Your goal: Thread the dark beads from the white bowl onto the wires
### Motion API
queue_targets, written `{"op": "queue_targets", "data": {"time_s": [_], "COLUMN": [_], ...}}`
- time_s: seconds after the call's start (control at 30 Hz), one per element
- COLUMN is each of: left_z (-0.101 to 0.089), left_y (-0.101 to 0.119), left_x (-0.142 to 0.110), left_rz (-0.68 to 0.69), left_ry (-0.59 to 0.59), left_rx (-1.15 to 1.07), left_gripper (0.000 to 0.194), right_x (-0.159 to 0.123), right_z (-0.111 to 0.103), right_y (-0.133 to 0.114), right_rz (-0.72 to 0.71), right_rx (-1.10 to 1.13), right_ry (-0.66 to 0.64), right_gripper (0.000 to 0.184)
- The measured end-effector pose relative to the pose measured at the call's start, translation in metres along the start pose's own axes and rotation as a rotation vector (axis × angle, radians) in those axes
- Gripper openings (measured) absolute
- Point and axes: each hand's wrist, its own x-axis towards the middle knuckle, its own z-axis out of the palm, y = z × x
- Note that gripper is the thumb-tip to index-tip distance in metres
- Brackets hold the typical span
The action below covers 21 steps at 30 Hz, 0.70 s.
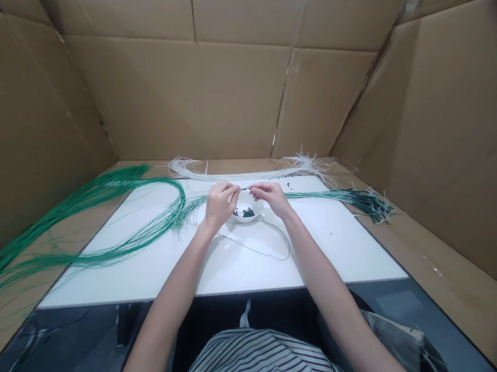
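Over a white bowl [258,213], both of my hands hold a thin string, with a short row of small dark beads [244,189] between the fingertips. My left hand [221,202] is closed in a pinch at the row's left end. At the right end, my right hand [271,195] pinches too, its thumb and forefinger together. More dark beads [248,213] lie in the bottom of the bowl. A loose thin cord [288,245] curves across the table below the hands. Exactly where the string runs inside the fingers is hidden.
Long bundles of green strands [120,249] spread over the left side of the white table [247,278]. A bundle of white strands [247,175] lies along the back. Dark green strands with pale tips [368,204] lie at the right. Cardboard walls [190,99] enclose the back and sides.
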Motion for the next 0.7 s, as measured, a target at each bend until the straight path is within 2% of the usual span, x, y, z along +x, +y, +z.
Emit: {"op": "queue_targets", "data": {"time_s": [0.7], "left_z": [-0.0003], "left_y": [-0.0012], "left_x": [-0.0003], "left_rz": [0.023], "left_ry": [-0.036], "left_rx": [-0.019], "left_gripper": [0.019], "right_x": [-0.0013], "right_z": [0.0005], "right_y": [-0.0025], "right_rz": [-0.001], "right_rx": [-0.036], "right_ry": [0.004], "right_gripper": [0.025]}}
